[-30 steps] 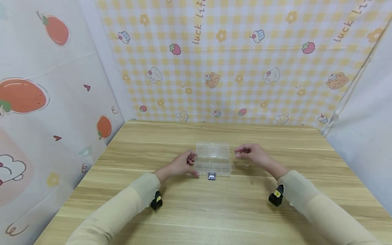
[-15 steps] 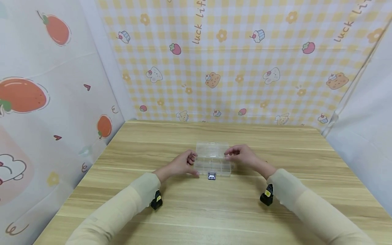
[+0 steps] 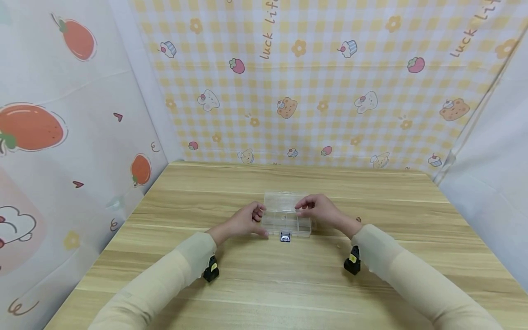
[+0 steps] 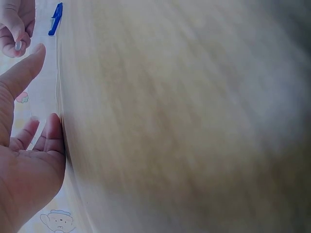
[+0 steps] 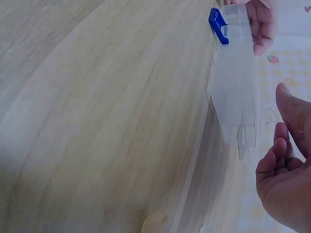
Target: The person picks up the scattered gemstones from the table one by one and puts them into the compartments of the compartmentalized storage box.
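Observation:
A clear plastic compartment box (image 3: pixel 304 229) lies on the table with its transparent lid (image 3: pixel 278 200) folded back and a blue latch (image 3: pixel 285 237) at its front. Its left end is held by my left hand (image 3: pixel 246 221), thumb at the front corner, fingers toward the hinge. Over the right-hand compartments my right hand (image 3: pixel 322 211) pinches a small, pale, glossy oval piece (image 4: pixel 18 45), visible between its fingertips in the left wrist view. What kind of piece this is cannot be made out. Another tiny clear speck seems to lie inside a compartment.
To the right of the box, a small tan piece (image 3: pixel 339 245) and a small brown piece (image 3: pixel 358 219) lie on the wood-grain table (image 3: pixel 264 284). A yellow checked cloth (image 3: pixel 313 82) hangs behind the table, with white cloth at both sides.
My right hand has moved left, from beside the box to above its right compartments, uncovering the small brown piece on the table. The left hand has stayed at the box's left end.

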Motion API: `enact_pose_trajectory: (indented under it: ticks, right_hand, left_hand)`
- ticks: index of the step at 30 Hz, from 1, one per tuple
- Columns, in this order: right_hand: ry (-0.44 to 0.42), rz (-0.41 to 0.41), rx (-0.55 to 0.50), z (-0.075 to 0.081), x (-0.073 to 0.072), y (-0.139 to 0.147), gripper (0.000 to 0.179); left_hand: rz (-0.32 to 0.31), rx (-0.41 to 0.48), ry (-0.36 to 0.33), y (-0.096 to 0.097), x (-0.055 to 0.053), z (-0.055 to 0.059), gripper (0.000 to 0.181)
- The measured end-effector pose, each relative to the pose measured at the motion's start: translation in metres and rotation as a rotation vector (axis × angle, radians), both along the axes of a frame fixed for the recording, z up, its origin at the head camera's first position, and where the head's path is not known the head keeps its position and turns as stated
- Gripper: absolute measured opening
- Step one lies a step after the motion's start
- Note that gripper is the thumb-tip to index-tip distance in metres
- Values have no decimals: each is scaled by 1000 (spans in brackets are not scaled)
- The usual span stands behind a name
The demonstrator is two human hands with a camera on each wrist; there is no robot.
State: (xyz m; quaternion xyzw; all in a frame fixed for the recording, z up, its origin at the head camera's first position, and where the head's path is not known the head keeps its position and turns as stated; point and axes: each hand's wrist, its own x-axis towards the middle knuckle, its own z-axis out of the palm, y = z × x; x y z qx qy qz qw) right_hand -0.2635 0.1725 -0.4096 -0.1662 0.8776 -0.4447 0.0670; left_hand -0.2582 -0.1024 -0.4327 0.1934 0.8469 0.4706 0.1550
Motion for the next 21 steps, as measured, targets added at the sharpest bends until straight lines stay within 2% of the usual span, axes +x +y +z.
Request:
enact_pose_trajectory:
  ticks: [9, 21]
  right_hand:
    - [4, 39, 26, 1, 0, -8, 13]
    - [22, 65, 46, -1, 1, -11, 13]
  left_hand:
    - [10, 0, -1, -1, -1, -1, 70]
    - [-8, -5, 17, -1, -2, -3, 71]
